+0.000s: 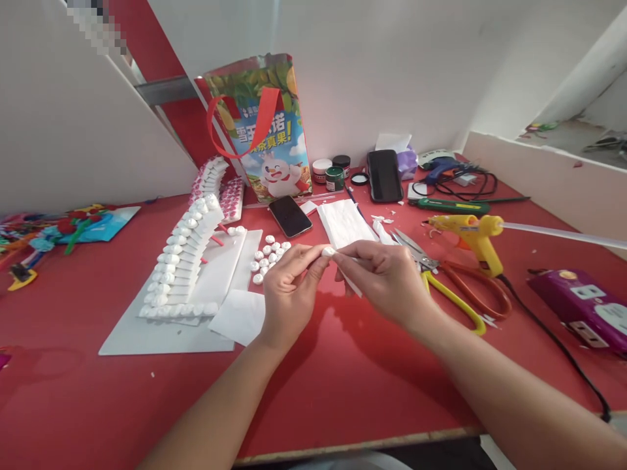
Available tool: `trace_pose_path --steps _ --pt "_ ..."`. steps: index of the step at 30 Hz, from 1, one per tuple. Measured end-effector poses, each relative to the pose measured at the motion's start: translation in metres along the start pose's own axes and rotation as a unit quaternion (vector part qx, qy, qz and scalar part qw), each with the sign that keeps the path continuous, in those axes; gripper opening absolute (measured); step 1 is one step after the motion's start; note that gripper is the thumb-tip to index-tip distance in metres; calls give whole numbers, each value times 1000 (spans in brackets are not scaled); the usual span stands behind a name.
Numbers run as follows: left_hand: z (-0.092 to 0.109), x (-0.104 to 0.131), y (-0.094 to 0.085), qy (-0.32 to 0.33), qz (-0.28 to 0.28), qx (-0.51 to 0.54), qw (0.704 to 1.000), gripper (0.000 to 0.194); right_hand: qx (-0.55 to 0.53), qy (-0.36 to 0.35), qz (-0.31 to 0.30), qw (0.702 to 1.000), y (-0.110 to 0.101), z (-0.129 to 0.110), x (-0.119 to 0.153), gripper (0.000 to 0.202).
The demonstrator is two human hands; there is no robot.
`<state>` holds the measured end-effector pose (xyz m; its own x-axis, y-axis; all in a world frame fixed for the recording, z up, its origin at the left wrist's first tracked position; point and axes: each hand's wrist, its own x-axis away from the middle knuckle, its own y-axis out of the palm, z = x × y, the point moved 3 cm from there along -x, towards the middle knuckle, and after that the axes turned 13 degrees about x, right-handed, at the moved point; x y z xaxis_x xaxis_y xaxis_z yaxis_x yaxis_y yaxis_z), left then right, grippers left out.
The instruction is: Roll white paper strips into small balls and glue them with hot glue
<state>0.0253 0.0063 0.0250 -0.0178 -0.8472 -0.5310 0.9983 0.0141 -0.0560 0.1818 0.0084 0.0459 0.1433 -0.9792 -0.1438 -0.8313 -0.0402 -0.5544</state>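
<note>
Over the middle of the red table, my left hand [292, 287] and my right hand [379, 277] meet at a small white ball [328, 251]. The fingertips of both hands pinch it. A thin white strip [353, 286] sticks out beneath my right hand, held in its fingers. Several similar white balls [268, 251] lie just beyond my left hand. Left of them, a curved white piece [189, 245] edged with rows of white balls stands on white boards [122, 326]. A white paper sheet [242, 316] lies beside my left wrist.
A gift bag [274, 150] stands at the back, near paint jars [335, 177] and a phone [290, 217]. Tissue [345, 222], scissors [455, 281], a yellow glue gun [477, 238] and a purple power strip [580, 310] lie rightward. Colourful craft pieces [63, 228] lie far left.
</note>
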Motion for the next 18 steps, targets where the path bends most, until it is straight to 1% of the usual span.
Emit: trace_pose_path --steps 3,5,7,8,9,11,12,14,16,18 --pt "5 1 1 82 11 -60 995 20 -18 -16 2 1000 3 -4 4 28" --pt "8 3 2 135 17 -80 987 26 -19 -26 18 999 3 -4 5 27" --pt "8 3 2 158 6 -75 985 32 -13 -40 35 999 1 -3 6 24" --pt "7 3 2 146 -6 -61 987 32 -6 -52 40 998 -1 -3 6 24" --pt "5 2 1 120 -21 -39 992 31 1 -68 38 997 -2 -2 5 23" --pt "-1 -2 -4 32 -47 20 998 24 14 -107 25 994 -6 0 3 23" --pt "-5 -3 -6 -10 -58 50 997 21 16 -125 14 992 -7 0 2 24" --pt "-10 -6 -9 -72 -79 95 990 17 15 -153 -9 988 -8 3 0 25" --pt "-14 -8 -10 -105 -101 112 983 19 12 -169 -22 985 -8 5 -3 26" --pt "-14 -8 -9 -99 -109 108 983 21 22 -173 -22 984 -6 7 -4 26"
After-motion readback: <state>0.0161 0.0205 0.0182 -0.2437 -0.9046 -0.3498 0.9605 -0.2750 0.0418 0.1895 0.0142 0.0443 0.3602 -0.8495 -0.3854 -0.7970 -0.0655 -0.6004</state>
